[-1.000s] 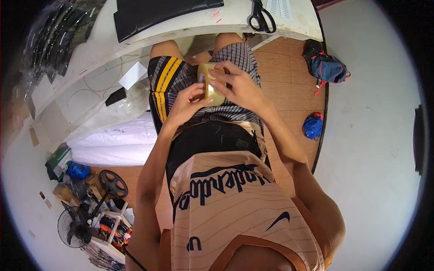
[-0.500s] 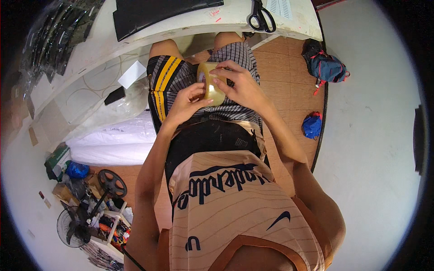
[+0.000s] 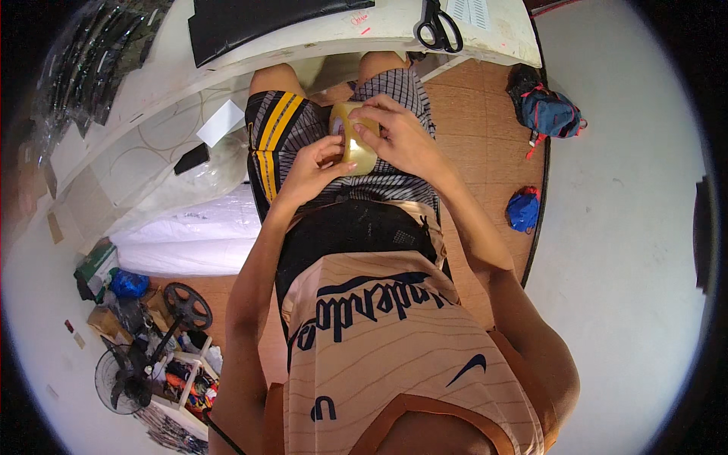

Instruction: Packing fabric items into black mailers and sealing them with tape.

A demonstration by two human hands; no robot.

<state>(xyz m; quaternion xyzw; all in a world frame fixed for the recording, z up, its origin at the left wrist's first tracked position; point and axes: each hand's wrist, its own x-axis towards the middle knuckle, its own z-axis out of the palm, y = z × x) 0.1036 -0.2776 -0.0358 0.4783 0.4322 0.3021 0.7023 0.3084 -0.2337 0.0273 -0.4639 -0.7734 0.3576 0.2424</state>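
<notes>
Plainly, we had a roll of yellowish tape (image 3: pixel 362 158) in the frame's upper middle. Our left hand (image 3: pixel 312 171) pinched its lower-left side; our right hand (image 3: pixel 402 138) lay bent-fingered against its outer face, though whether it pinched we couldn't tell. Black scissors (image 3: pixel 422 35) lay near the top edge.

Right hand (image 3: pixel 402 136): fingertips crept slightly up-left on the yellowish tape roll (image 3: pixel 364 158) vs 1 s ago. View drifted a bit too; tabletop (image 3: pixel 387 34) now slightly higher at top of frame.
</notes>
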